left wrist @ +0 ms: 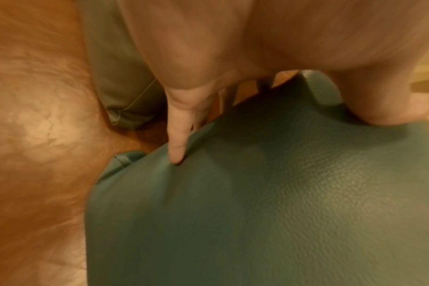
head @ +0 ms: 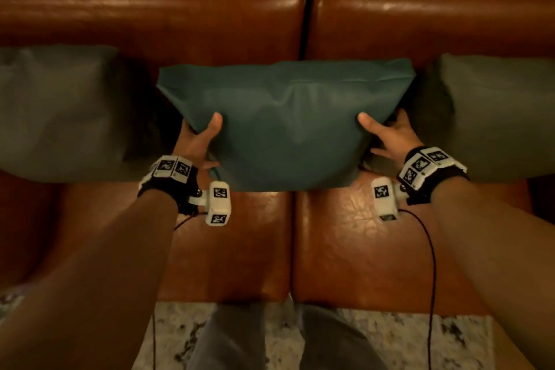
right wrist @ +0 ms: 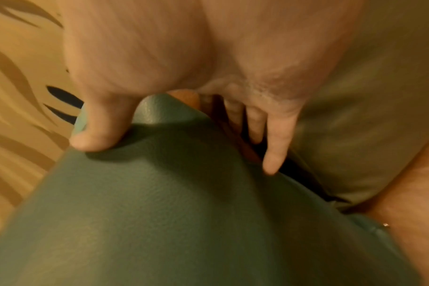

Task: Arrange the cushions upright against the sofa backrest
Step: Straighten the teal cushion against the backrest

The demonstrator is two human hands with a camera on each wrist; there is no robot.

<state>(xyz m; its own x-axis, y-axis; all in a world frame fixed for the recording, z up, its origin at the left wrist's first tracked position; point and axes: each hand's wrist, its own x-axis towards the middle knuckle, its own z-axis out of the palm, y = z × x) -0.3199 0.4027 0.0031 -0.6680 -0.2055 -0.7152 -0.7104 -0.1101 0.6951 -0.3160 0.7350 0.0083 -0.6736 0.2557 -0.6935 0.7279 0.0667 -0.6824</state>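
A teal leather cushion point(head: 285, 126) stands in the middle of the brown sofa, leaning toward the backrest point(head: 150, 6). My left hand point(head: 199, 141) grips its left side, thumb on the front face and fingers behind. My right hand point(head: 387, 135) grips its right side the same way. In the left wrist view the teal cushion point(left wrist: 257, 193) fills the lower right, with my little finger point(left wrist: 178, 143) pressing its edge. In the right wrist view my thumb point(right wrist: 93, 133) digs into the teal cushion point(right wrist: 172, 203). Two grey-green cushions point(head: 57, 111) point(head: 492, 117) stand upright on either side.
The sofa seat point(head: 228, 249) lies bare in front of the cushions, split by a centre seam. A speckled stone floor point(head: 390, 336) and my grey trouser legs point(head: 228, 339) are below the seat edge. Cables hang from both wrist cameras.
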